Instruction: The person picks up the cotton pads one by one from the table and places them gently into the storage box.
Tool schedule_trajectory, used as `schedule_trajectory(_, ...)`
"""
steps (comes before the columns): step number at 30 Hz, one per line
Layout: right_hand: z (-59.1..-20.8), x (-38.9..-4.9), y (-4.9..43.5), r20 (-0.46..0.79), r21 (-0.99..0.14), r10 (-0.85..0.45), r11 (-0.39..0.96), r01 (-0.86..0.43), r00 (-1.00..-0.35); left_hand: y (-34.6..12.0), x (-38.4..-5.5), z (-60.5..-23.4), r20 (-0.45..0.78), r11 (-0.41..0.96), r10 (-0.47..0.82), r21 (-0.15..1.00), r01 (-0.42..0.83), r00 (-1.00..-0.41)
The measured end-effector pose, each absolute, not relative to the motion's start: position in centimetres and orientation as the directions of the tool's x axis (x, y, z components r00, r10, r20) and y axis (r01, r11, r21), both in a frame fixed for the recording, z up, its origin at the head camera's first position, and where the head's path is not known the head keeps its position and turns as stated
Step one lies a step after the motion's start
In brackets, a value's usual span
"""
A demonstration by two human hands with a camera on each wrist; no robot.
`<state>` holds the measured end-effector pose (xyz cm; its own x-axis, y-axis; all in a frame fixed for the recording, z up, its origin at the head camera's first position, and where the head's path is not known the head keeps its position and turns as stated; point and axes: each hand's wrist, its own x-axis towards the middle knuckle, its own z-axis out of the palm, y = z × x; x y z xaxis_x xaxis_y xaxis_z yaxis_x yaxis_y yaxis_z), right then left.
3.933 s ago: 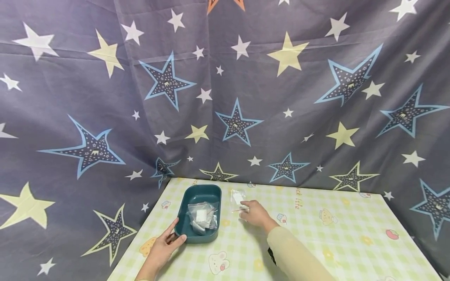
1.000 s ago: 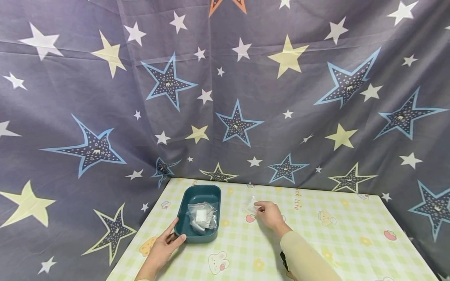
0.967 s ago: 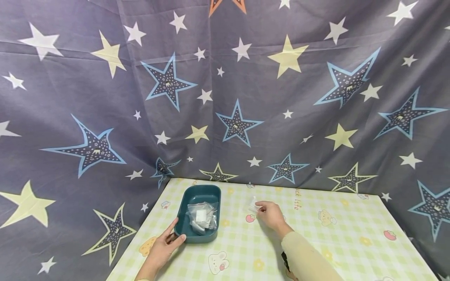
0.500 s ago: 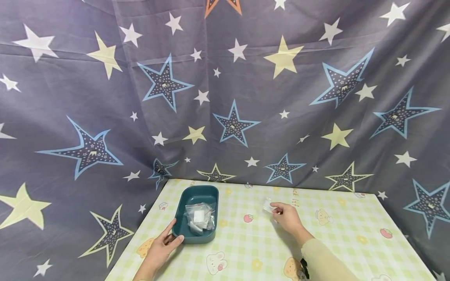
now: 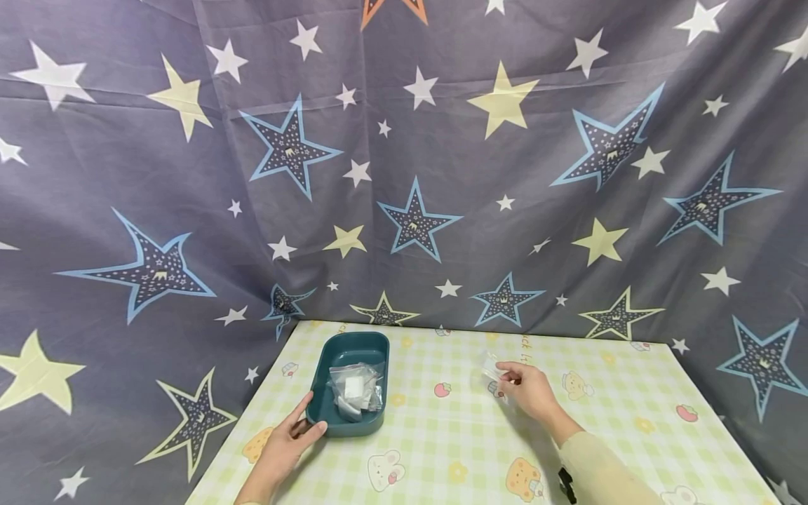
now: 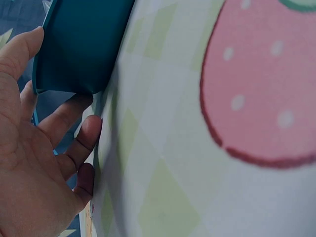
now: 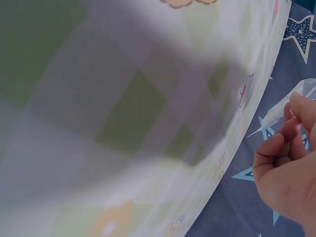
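Observation:
In the head view, my left hand (image 5: 280,449) holds the near left corner of a teal rectangular tray (image 5: 356,344). The left wrist view has the thumb at the rim of the tray (image 6: 84,44) and the other fingers along its side and near its bottom. Inside lie clear zip bags (image 5: 355,387) with white pieces in them. To the right, my right hand (image 5: 532,394) pinches a small clear plastic bag (image 5: 489,366) between thumb and fingertips, over the table. The right wrist view catches the bag (image 7: 284,106) hanging from the fingertips; its contents are hard to make out.
A checked green and white cloth (image 5: 435,435) with printed cartoon figures covers the table. Behind and to the left hangs a dark curtain (image 5: 353,280) with stars, meeting the table's back edge.
The small bag, earlier flat on the cloth beside the tray under my right hand, has moved right, pinched in that hand. My left hand stays at the tray. The head view has shifted slightly.

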<state>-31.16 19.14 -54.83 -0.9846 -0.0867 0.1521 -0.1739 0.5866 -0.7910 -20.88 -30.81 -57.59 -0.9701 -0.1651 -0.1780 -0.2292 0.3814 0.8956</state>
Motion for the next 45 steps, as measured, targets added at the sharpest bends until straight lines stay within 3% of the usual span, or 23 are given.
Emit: schedule_trajectory(45,-51.1,-30.9,19.4,0.243,-0.763,-0.147,0.582,-0.282,-0.959,-30.9,-20.9,-57.8,-0.166,0.395,-0.155,0.893,-0.216,-0.974)
